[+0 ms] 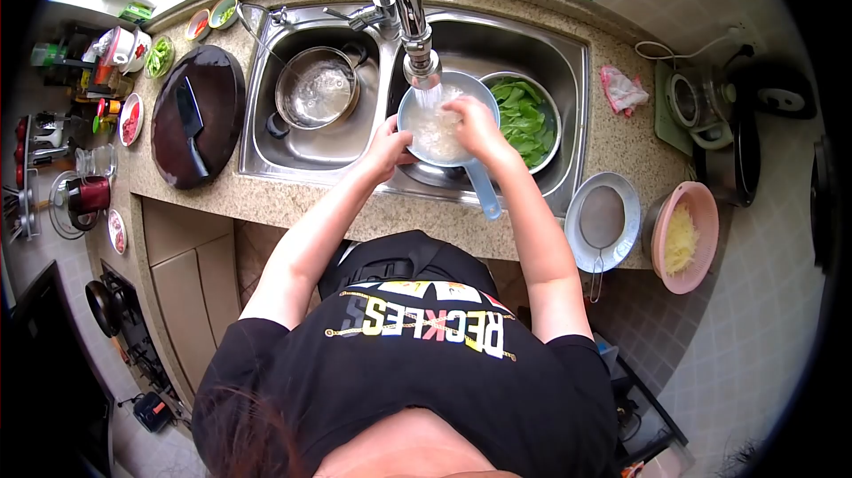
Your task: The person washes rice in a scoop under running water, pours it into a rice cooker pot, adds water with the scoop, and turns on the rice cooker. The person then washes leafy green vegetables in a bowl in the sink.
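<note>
A light blue handled basin (480,183) is held under the running faucet (421,65), over the right sink bowl. Whitish, translucent food (435,134) lies in it under water; its kind is unclear. My left hand (388,150) grips the basin's left rim, fingers wrapped round the side. My right hand (475,126) reaches in over the right rim, fingers curled in the whitish food, their tips partly hidden. Beside the basin, leafy greens (524,118) sit in a metal bowl (556,127) in the same sink bowl.
In the left sink bowl stands a pot (317,89) of water. A knife (190,127) lies on a dark round cutting board (217,114). To the right are a strainer (602,216) on a pale blue dish (628,234) and a pink colander (706,243) with yellowish shreds.
</note>
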`<state>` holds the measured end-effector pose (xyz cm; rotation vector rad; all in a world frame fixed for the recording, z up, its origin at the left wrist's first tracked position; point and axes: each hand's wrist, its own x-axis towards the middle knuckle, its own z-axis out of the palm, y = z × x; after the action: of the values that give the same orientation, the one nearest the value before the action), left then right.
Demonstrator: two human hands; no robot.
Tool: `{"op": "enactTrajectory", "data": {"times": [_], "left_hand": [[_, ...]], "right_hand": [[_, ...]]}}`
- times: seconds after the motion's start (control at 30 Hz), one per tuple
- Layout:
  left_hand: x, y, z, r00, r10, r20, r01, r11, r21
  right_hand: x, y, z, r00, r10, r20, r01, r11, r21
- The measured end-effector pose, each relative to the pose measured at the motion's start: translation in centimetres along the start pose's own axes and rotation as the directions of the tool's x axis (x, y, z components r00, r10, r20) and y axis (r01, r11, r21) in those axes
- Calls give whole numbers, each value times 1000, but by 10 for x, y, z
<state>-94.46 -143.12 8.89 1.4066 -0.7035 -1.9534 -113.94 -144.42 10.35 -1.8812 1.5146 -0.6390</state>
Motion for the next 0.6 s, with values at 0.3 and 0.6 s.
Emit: {"op": "enactTrajectory", "data": {"times": [0.3, 0.6], "left_hand": [[4, -1, 15, 1000, 19, -9, -19, 999, 38], [-2, -7, 11, 1000, 12, 2, -12, 999, 38]], "right_hand": [[2, -6, -2, 924, 344, 166, -357, 933, 53], [7, 2, 46, 882, 438, 176, -434, 607, 666]]}}
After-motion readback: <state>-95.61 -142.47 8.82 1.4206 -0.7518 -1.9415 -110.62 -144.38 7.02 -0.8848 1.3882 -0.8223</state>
